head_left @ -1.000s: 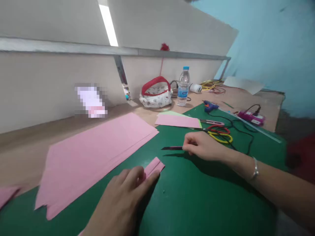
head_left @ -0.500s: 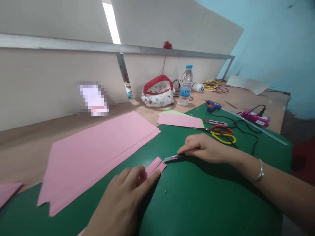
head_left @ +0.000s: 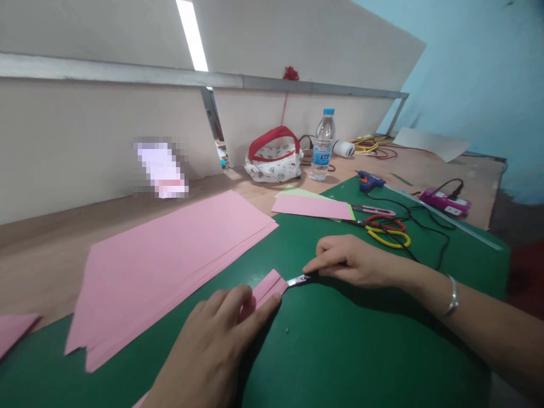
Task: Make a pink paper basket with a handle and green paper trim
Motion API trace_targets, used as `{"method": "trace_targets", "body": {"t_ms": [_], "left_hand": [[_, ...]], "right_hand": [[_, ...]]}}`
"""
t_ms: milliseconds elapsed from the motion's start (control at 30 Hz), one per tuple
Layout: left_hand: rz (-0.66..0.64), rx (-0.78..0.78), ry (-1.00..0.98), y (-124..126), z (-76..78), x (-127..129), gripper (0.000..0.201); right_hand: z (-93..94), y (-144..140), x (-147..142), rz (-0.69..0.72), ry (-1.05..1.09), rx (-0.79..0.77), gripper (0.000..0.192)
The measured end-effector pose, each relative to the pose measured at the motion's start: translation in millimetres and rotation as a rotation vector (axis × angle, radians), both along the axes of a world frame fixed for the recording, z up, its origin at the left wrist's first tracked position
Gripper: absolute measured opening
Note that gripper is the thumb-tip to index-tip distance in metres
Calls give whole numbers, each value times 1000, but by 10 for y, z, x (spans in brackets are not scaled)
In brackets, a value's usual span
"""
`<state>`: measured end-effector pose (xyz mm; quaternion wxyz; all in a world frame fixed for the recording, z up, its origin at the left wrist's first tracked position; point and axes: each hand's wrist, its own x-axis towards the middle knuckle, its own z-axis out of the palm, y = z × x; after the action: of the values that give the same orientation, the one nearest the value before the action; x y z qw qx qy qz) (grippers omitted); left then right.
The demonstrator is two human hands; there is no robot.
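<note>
Two bare hands worked over a green cutting mat (head_left: 340,351) laid on the desk (head_left: 42,255). The left hand (head_left: 212,345) lay flat with its fingers (head_left: 238,297) pressing down on a narrow folded pink strip (head_left: 267,288), so its grip was spread open rather than closed round anything. The right hand (head_left: 352,262) had its grip clamped on a small craft knife (head_left: 297,279), whose blade tip touched the far end of the strip. Just beyond the strip, a large stack of pink paper sheets (head_left: 170,249) lay partly on the mat and partly on the bare desk. Farther back lay a smaller pink sheet (head_left: 312,208), with yellow- and red-handled scissors (head_left: 386,231) just beside it, well apart from the hands. A water bottle (head_left: 322,144) stood upright near a red-trimmed pouch (head_left: 274,158) by the back wall, and a blue glue gun (head_left: 369,181) rested at the mat's far edge.
</note>
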<state>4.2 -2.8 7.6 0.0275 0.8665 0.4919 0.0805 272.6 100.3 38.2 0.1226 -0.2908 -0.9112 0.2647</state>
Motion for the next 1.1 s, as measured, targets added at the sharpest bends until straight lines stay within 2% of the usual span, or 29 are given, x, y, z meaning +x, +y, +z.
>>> {"method": "trace_targets", "body": {"t_ms": [200,500,667,867,1100], "left_hand": [[-43,-7,41,16,20,11,58],[-16,20,31,-18,20,18,59],[17,31,50,-28,21,26,58],[18,17,54,-39,38,39,59],[32,-32,43,-40,62,69,59]], "right_hand": [[-50,-18,-13,48,-58,141,28],[-144,-31,-59,116,19,258,29],[-162,-46,-56,141,-54,355,31],[-66,-90,-49,148,-173,343,32],[-81,-135,-66,158,-161,308,30]]}}
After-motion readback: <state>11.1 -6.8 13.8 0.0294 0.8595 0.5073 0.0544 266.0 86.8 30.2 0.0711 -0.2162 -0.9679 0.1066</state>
